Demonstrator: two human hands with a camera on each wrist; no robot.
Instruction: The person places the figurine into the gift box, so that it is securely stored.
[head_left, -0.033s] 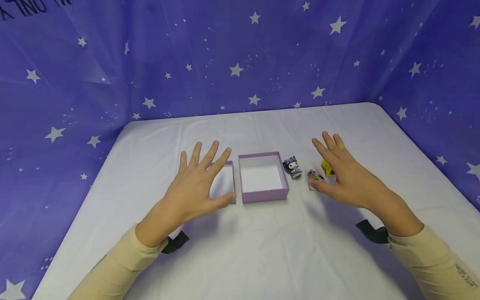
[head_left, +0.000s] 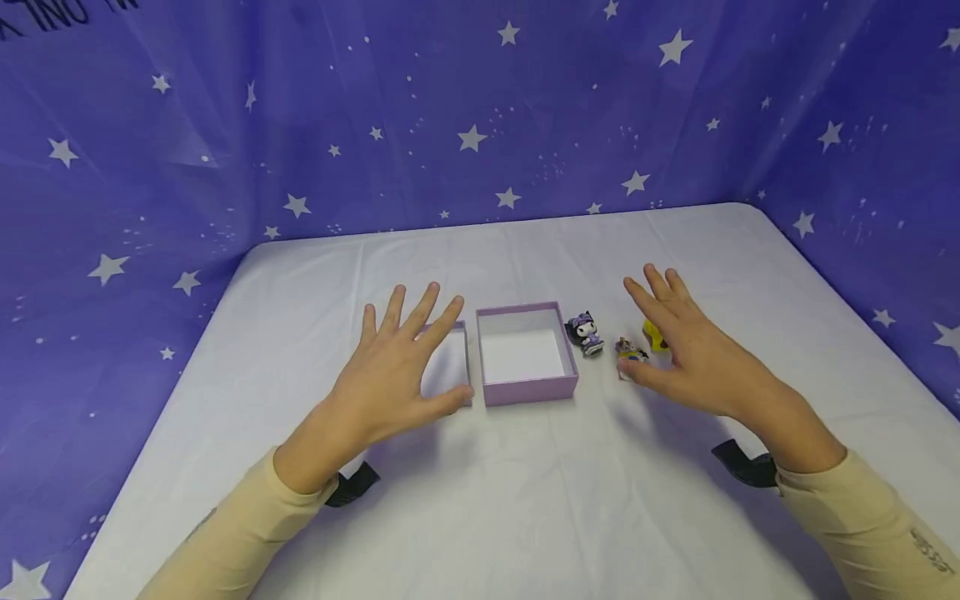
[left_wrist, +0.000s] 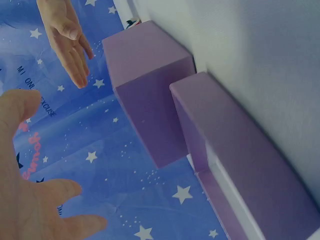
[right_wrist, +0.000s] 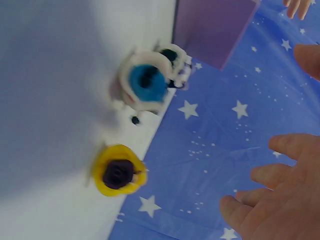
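White cloth-covered bench (head_left: 525, 500), left hand (head_left: 386, 375) and right hand (head_left: 703, 358) over it, fingers spread, both grips released, open square lilac box (head_left: 531, 392) about midway between the left and right edges, shallow lilac tray (head_left: 450, 365) just beside it toward the left edge, black-and-lilac figurine (head_left: 586, 336), multicoloured figurine (head_left: 630, 349) and yellow toy (head_left: 655, 336) toward the right edge

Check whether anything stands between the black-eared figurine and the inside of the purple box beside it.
Only the side wall of the purple box, next to the black-eared figurine; the top is open, and nothing else visible intervenes.
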